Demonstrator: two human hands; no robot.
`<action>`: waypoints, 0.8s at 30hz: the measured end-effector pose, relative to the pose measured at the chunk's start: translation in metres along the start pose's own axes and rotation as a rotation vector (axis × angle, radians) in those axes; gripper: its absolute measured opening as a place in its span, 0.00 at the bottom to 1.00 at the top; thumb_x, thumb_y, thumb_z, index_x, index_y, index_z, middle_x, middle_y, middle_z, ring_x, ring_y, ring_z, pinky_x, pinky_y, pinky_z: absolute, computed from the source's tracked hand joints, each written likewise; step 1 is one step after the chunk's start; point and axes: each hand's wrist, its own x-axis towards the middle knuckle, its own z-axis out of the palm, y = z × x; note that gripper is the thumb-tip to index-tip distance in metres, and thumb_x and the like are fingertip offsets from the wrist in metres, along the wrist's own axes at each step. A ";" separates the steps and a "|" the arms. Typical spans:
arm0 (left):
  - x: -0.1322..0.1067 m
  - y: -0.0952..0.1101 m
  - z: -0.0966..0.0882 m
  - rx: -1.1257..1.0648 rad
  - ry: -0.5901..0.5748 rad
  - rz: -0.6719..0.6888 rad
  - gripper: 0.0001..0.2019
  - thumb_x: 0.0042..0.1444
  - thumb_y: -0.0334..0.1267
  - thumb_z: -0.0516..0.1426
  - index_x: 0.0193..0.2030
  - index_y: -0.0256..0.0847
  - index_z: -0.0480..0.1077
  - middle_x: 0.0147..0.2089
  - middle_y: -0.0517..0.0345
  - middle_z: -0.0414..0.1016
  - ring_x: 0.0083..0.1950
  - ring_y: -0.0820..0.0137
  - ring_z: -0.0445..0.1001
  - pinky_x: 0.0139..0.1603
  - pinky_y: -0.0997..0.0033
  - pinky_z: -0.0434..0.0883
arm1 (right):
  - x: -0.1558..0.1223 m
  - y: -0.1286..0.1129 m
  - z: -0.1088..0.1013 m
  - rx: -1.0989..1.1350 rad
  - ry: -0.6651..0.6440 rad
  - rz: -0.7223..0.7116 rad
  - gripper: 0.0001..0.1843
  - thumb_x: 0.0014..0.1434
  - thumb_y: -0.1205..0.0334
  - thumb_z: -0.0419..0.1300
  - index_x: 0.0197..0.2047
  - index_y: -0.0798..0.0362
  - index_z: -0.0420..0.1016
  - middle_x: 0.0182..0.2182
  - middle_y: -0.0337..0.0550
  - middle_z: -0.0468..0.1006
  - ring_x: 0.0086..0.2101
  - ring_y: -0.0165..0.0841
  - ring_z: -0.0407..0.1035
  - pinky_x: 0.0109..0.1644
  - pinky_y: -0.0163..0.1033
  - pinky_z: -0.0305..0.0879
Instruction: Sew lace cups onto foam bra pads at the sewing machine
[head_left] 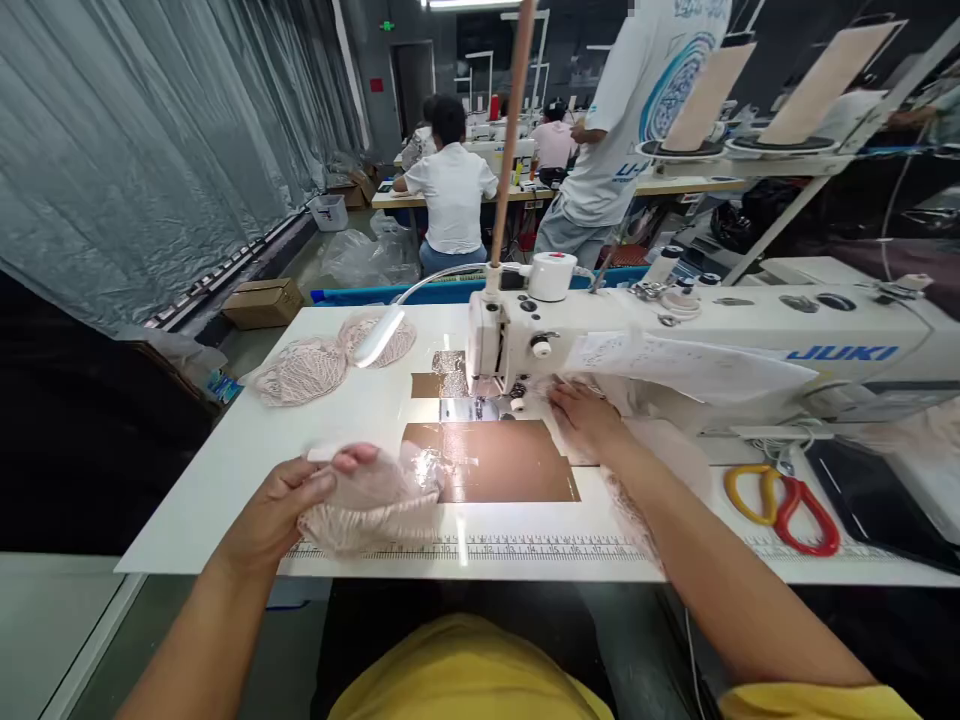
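Note:
My left hand point(281, 505) is closed on a pale pink lace-and-mesh piece point(367, 510), pinched between thumb and fingers above the front left of the sewing table. The piece hangs to the right, softly blurred. My right hand point(589, 415) reaches under the sewing machine point(712, 330) arm, right of the needle area. Its fingers are stretched out over pale pink fabric point(664, 450); the fingertips are partly hidden. More of this fabric lies under my right forearm. Between the hands, the presser foot point(480, 408) stands over the metal plate, with no fabric seen beneath it.
Two lace cup-shaped pieces point(304, 370) lie at the back left. Scissors point(784, 505) with yellow and red handles and a dark phone-like slab point(885, 500) lie at the right. Brown tape point(502, 465) covers the table before the needle. Thread cones point(709, 95) stand above; people work beyond.

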 end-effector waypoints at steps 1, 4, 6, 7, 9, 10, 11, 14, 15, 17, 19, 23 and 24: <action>0.003 0.002 -0.004 0.023 0.046 0.012 0.10 0.49 0.39 0.65 0.37 0.38 0.79 0.51 0.46 0.77 0.56 0.55 0.72 0.53 0.63 0.70 | -0.002 0.002 -0.003 -0.005 0.005 -0.001 0.23 0.62 0.66 0.44 0.56 0.60 0.71 0.56 0.58 0.70 0.59 0.50 0.59 0.58 0.57 0.60; 0.012 0.004 -0.011 0.113 0.067 0.032 0.14 0.50 0.40 0.64 0.44 0.38 0.78 0.54 0.47 0.75 0.58 0.55 0.69 0.56 0.63 0.68 | -0.021 -0.015 -0.015 0.061 0.015 -0.086 0.23 0.62 0.64 0.46 0.57 0.56 0.70 0.56 0.54 0.72 0.59 0.48 0.60 0.58 0.54 0.61; 0.018 0.003 -0.010 0.176 -0.011 0.004 0.15 0.52 0.42 0.63 0.45 0.38 0.78 0.55 0.47 0.74 0.57 0.56 0.71 0.56 0.62 0.68 | -0.039 -0.041 -0.024 0.243 -0.058 -0.120 0.24 0.64 0.60 0.45 0.60 0.53 0.67 0.52 0.51 0.76 0.51 0.44 0.70 0.51 0.49 0.68; 0.022 0.002 -0.008 0.204 -0.072 -0.023 0.14 0.53 0.43 0.62 0.44 0.38 0.78 0.56 0.47 0.74 0.56 0.56 0.72 0.56 0.61 0.68 | -0.046 -0.056 -0.029 0.352 -0.107 -0.120 0.24 0.66 0.57 0.45 0.62 0.51 0.65 0.50 0.50 0.77 0.49 0.42 0.71 0.49 0.46 0.70; 0.030 -0.002 -0.001 0.267 -0.219 -0.046 0.14 0.55 0.45 0.60 0.41 0.37 0.79 0.53 0.46 0.76 0.57 0.56 0.71 0.59 0.60 0.66 | -0.053 -0.086 -0.037 0.512 -0.166 -0.150 0.25 0.67 0.53 0.45 0.63 0.50 0.64 0.49 0.49 0.77 0.50 0.41 0.71 0.50 0.44 0.69; 0.033 -0.004 0.004 0.275 -0.292 -0.038 0.15 0.57 0.46 0.59 0.40 0.35 0.79 0.48 0.45 0.78 0.59 0.56 0.69 0.61 0.59 0.63 | -0.054 -0.100 -0.041 0.571 -0.186 -0.158 0.25 0.66 0.51 0.47 0.63 0.49 0.65 0.50 0.49 0.77 0.50 0.42 0.71 0.51 0.44 0.68; 0.035 -0.006 0.008 0.259 -0.344 -0.040 0.16 0.58 0.47 0.58 0.41 0.34 0.79 0.45 0.45 0.79 0.59 0.56 0.70 0.62 0.59 0.62 | -0.052 -0.113 -0.044 0.627 -0.210 -0.169 0.26 0.66 0.50 0.47 0.63 0.49 0.65 0.50 0.48 0.77 0.51 0.43 0.70 0.53 0.45 0.67; 0.037 -0.012 0.019 0.165 -0.406 -0.095 0.22 0.57 0.46 0.60 0.55 0.34 0.71 0.42 0.46 0.80 0.51 0.59 0.75 0.59 0.57 0.65 | -0.036 -0.143 -0.046 0.798 -0.278 -0.166 0.25 0.67 0.48 0.44 0.59 0.47 0.70 0.49 0.46 0.78 0.54 0.45 0.67 0.54 0.47 0.64; 0.036 -0.013 0.020 0.138 -0.412 -0.122 0.27 0.56 0.45 0.61 0.60 0.34 0.66 0.42 0.46 0.80 0.49 0.60 0.77 0.57 0.57 0.67 | -0.030 -0.150 -0.045 0.848 -0.302 -0.150 0.25 0.67 0.47 0.45 0.59 0.47 0.71 0.49 0.46 0.78 0.54 0.45 0.67 0.54 0.48 0.64; 0.033 -0.015 0.021 0.120 -0.437 -0.156 0.33 0.55 0.43 0.62 0.64 0.35 0.60 0.42 0.48 0.80 0.46 0.62 0.77 0.54 0.58 0.69 | -0.019 -0.159 -0.039 0.964 -0.352 -0.115 0.25 0.64 0.45 0.50 0.57 0.48 0.72 0.49 0.47 0.78 0.50 0.45 0.69 0.51 0.46 0.65; 0.032 -0.016 0.019 0.129 -0.469 -0.152 0.30 0.54 0.44 0.62 0.61 0.34 0.64 0.40 0.49 0.80 0.47 0.62 0.77 0.54 0.60 0.69 | -0.010 -0.166 -0.032 1.099 -0.418 -0.086 0.27 0.61 0.44 0.54 0.56 0.50 0.74 0.45 0.47 0.79 0.43 0.41 0.71 0.44 0.43 0.67; 0.033 -0.018 0.016 0.188 -0.537 -0.132 0.21 0.53 0.48 0.62 0.46 0.33 0.73 0.41 0.50 0.79 0.45 0.64 0.75 0.48 0.68 0.70 | -0.002 -0.176 -0.025 1.301 -0.510 -0.075 0.23 0.59 0.44 0.58 0.45 0.54 0.79 0.29 0.40 0.74 0.28 0.29 0.64 0.30 0.35 0.59; 0.034 -0.018 0.015 0.204 -0.547 -0.125 0.21 0.53 0.49 0.62 0.46 0.33 0.73 0.41 0.51 0.78 0.44 0.65 0.75 0.46 0.70 0.70 | -0.001 -0.177 -0.025 1.327 -0.511 -0.088 0.22 0.59 0.44 0.58 0.40 0.55 0.80 0.27 0.39 0.72 0.27 0.28 0.62 0.30 0.34 0.57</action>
